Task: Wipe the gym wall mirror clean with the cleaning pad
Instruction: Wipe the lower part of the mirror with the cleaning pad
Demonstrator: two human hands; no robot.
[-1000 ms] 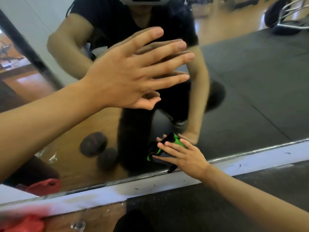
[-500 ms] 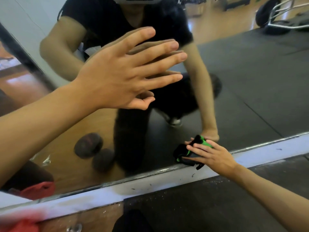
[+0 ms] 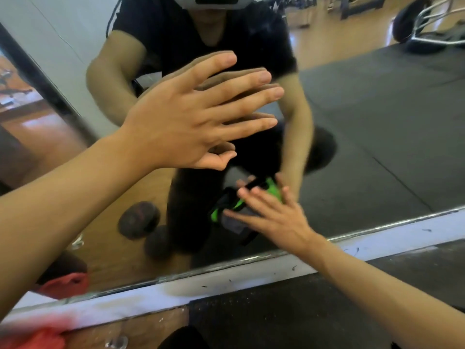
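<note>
The wall mirror (image 3: pixel 377 147) fills the upper view and reflects me crouching. My left hand (image 3: pixel 181 122) lies against the glass, fingers straight and spread, holding nothing. Lower down, my right hand (image 3: pixel 279 217) presses the black, grey and green cleaning pad (image 3: pixel 232 221) flat on the glass with straight fingers, just above the mirror's bottom edge. The hand covers much of the pad.
A scuffed white strip (image 3: pixel 392 238) runs under the mirror, with black rubber flooring (image 3: pixel 276 313) below it. A red cloth (image 3: pixel 32 338) lies at the lower left corner. Dumbbells (image 3: pixel 139 219) and gym equipment show only as reflections.
My right hand slid the pad to the right along the mirror's lower edge, then back left and slightly higher. My left hand stayed flat on the glass.
</note>
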